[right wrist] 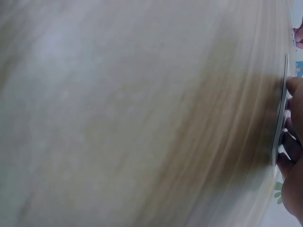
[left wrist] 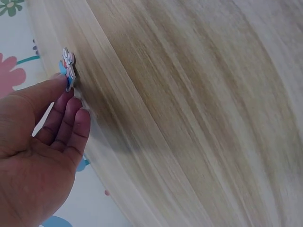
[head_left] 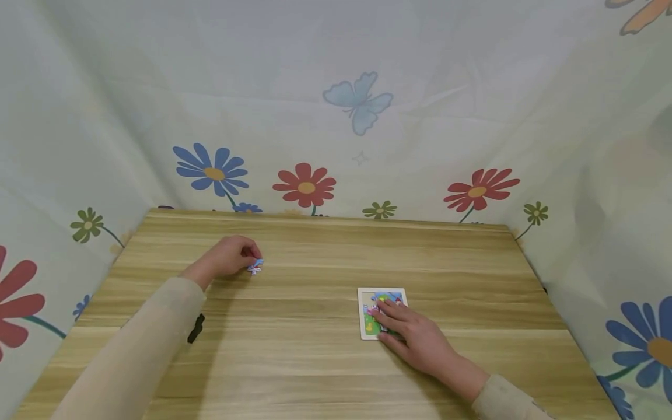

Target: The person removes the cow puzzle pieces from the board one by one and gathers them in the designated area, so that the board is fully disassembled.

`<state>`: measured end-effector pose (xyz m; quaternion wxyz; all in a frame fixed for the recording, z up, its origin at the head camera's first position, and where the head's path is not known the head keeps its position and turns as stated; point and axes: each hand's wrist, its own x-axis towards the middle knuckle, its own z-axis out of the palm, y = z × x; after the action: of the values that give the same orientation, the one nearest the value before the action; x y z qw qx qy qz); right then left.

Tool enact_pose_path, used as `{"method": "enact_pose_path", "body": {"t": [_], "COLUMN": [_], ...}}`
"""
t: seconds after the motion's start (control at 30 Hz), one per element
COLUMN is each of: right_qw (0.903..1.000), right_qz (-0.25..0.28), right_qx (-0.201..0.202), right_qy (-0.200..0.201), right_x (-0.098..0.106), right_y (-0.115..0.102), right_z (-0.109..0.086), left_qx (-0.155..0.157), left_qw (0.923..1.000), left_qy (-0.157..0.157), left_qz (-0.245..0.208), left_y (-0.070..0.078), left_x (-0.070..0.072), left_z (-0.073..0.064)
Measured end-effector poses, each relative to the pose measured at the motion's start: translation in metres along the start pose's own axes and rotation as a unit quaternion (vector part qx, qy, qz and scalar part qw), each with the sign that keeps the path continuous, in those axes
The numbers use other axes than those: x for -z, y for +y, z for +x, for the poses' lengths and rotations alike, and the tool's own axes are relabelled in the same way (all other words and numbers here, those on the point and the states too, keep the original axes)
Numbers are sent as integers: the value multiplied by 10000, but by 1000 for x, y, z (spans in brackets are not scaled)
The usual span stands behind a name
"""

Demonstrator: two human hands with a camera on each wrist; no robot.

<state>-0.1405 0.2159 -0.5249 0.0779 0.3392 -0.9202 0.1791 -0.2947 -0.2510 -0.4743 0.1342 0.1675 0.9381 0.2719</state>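
Between thumb and fingers my left hand (head_left: 234,255) pinches a small puzzle piece (head_left: 255,266) printed in blue, white and red, at the left of the wooden table. The left wrist view shows the piece (left wrist: 69,71) standing up from the thumb tip of the left hand (left wrist: 42,123). To the right, a white-framed picture puzzle (head_left: 370,321) lies flat, its picture showing green, blue and yellow. My right hand (head_left: 417,338) rests on it with fingers extended, covering its right part. In the right wrist view, the board's thin edge (right wrist: 280,123) shows beside the right hand (right wrist: 294,142).
A small black object (head_left: 196,328) lies by the left forearm, partly hidden by the sleeve. The wood-grain table (head_left: 294,361) is bounded at the back and sides by a white cloth (head_left: 262,93) printed with flowers and a butterfly.
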Motion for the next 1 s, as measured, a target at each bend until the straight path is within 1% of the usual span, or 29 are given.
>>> {"method": "enact_pose_path", "body": {"t": [0.4, 0.53, 0.77, 0.9, 1.0], "right_qw": [10000, 10000, 9999, 10000, 10000], "right_qz": [16, 34, -27, -16, -7], "right_qx": [-13, -31, 21, -27, -66], "right_qy": [-11, -27, 100, 41, -49], "right_x": [0, 0, 0, 1, 1], "right_y": [0, 0, 1, 0, -1], "right_z": [0, -1, 0, 0, 1], "left_qx": [-168, -173, -339, -295, -138], "left_qw": [9993, 9993, 9988, 9989, 9992], "left_qy": [270, 284, 308, 324, 342], "left_qz": [194, 185, 194, 194, 133], "left_y": [1, 1, 0, 0, 2], "left_x": [-2, -2, -5, -6, -1], "left_z": [-3, -3, -1, -1, -1]}}
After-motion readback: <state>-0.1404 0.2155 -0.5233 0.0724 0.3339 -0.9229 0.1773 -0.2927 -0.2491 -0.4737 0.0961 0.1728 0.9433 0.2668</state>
